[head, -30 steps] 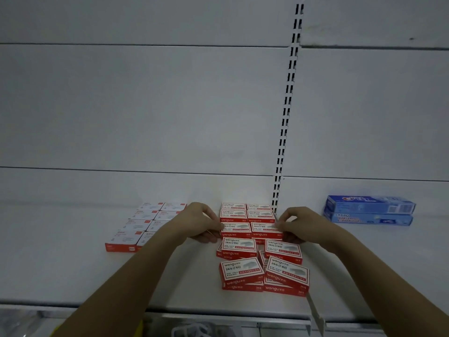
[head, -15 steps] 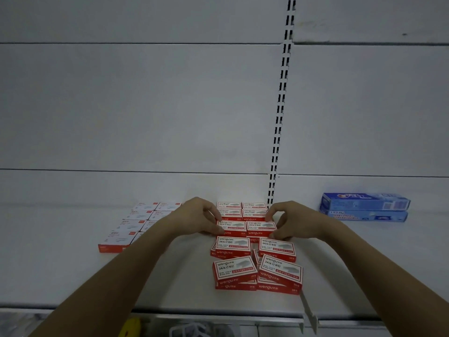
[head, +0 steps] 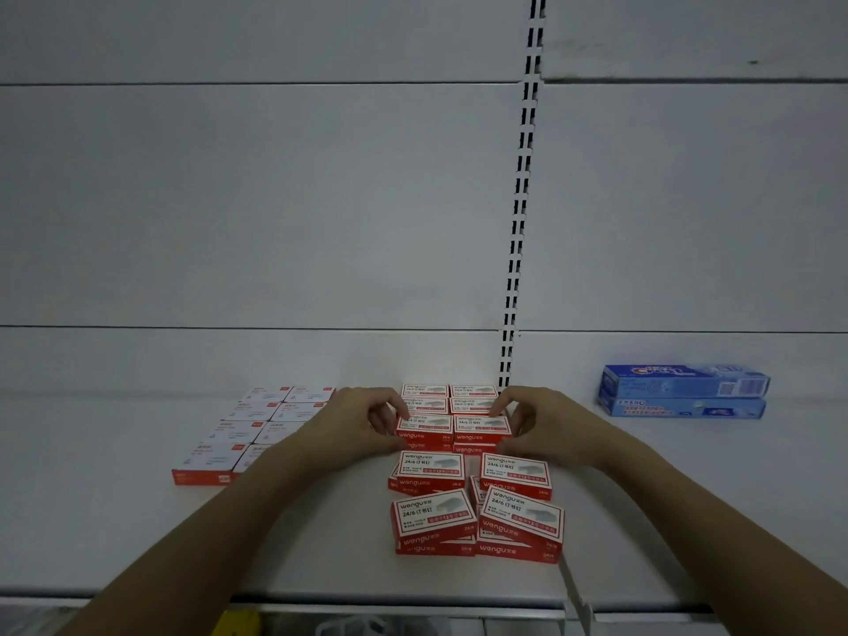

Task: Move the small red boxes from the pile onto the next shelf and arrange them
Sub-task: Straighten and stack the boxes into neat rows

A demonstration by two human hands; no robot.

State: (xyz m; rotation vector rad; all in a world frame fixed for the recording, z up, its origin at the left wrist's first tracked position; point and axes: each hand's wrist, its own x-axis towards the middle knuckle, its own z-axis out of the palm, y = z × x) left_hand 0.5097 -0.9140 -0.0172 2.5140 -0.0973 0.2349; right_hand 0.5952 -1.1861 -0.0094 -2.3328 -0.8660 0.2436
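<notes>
My left hand pinches the left end of a pair of red boxes on the shelf; my right hand pinches the right end. Behind that pair sit neat rows, in front the loose pile. Blue boxes lie well right, white boxes left.

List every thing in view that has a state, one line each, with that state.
Left hand: fingers curled, pinching the left end of the third row of red boxes.
Right hand: fingers curled, pinching the right end of that row.
Third row of red boxes: stacked, squared up, held between both hands.
Back rows: aligned, flat.
Front red boxes: stacked askew, untidy.
White boxes: flat, in two neat columns.
Blue boxes: stacked two high.
</notes>
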